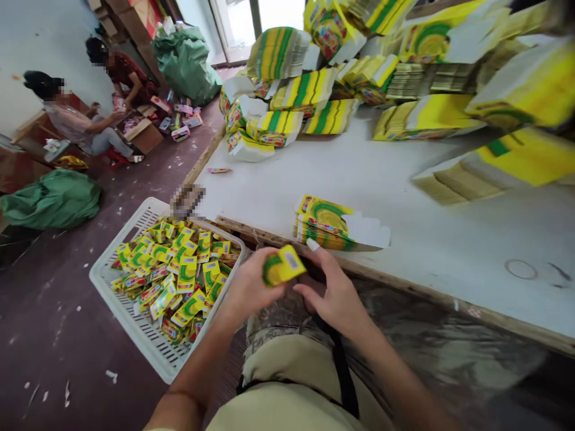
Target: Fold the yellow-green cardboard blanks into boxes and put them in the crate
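Yellow box (284,267): in the head view it is held over the person's lap, just off the table's near edge, barcode panel up; kept low and close, I'd say, so both hands meet it without stretching.
Left hand (248,285): closed round the box's left part, so it seems to be the one doing the steadying.
Right hand (338,296): thumb and forefinger spread apart at the box's right end, gripping nothing I can make out; whether the tucked lower fingers touch it, I cannot tell.
White fingertip cover (312,244): on the right forefinger, perhaps guarding it from card edges.
Carton stack (327,216): flat cartons piled near the front of the white table (426,245), just beyond the hands, which suits a short reach.
White basket (128,326): to the left, beside the table's near edge, its wide top probably making it easy to drop things in.
Small boxes (186,275): heaped in it every which way, as if order hardly matters there.
Carton bundles (282,127): stacked along the far side, set back, I suppose, so they don't crowd the hands.
Seated people (74,121): two, far left, sitting low among boxes near a green sack (188,63).
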Available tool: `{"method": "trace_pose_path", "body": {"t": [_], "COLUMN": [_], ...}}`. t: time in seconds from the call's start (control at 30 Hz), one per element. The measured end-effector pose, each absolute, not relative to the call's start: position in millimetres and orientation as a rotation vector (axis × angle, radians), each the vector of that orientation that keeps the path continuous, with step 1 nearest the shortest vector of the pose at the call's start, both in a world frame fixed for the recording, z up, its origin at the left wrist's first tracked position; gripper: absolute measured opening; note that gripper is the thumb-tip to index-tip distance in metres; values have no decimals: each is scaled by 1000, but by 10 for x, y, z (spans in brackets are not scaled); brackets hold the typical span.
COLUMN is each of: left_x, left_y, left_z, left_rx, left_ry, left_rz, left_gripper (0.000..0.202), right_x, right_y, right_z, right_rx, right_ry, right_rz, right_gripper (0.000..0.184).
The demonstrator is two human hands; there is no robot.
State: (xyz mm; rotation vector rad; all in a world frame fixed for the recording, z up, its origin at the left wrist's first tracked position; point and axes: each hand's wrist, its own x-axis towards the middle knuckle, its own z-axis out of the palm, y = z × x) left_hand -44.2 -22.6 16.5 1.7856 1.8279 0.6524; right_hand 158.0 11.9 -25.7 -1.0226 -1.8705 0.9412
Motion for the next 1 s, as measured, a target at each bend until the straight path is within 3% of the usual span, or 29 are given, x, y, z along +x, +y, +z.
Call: {"method": "trace_pose_path", "body": {"t": [0.07, 0.13, 0.23, 0.47, 0.53, 0.6, 0.7, 0.8, 0.9, 1.0], "left_x": [-838, -1270, -1659, -910, -578, -287, 46, 233, 275, 230], "left_y": [-301, -390, -517, -405, -303, -215, -100, 20, 92, 56], "left_z": [208, 253, 280, -41, -145, -193, -144, -21, 40, -4], "left_rx": [1746, 1717, 1663, 1451, 1370, 1218, 948, 751, 669, 706], "left_ry": [2185, 2602, 2785, 1956, 1694, 1441, 1136, 1012, 1020, 1135], "left_rz": [670, 625, 679, 887, 867, 940, 1258, 1582, 1843, 1891], "left_gripper": [53, 64, 73, 41, 46, 64, 75, 61, 51, 48], "right_x": [1689, 1838, 1970, 1868, 1869, 1855, 1749, 1568, 1398, 1330], "right_y": [276, 492, 788, 952, 892, 765, 454, 120, -70, -73], "right_z": [-229, -232, -302, -364, -321, -271, -210, -188, -214, -271], "right_rx": [-1137, -1298, -1453, -1473, -1459, -1401, -1170, -877, -852, -884], "right_ry": [-1836, -1799, -1843, -1974, -1878, -1751, -1649, -1564, -1587, -1714], "right_rz": [778, 563, 416, 346, 369, 509, 983, 1377, 1334, 1267], "right_gripper": [50, 34, 30, 34, 35, 34, 32, 29, 36, 26]}}
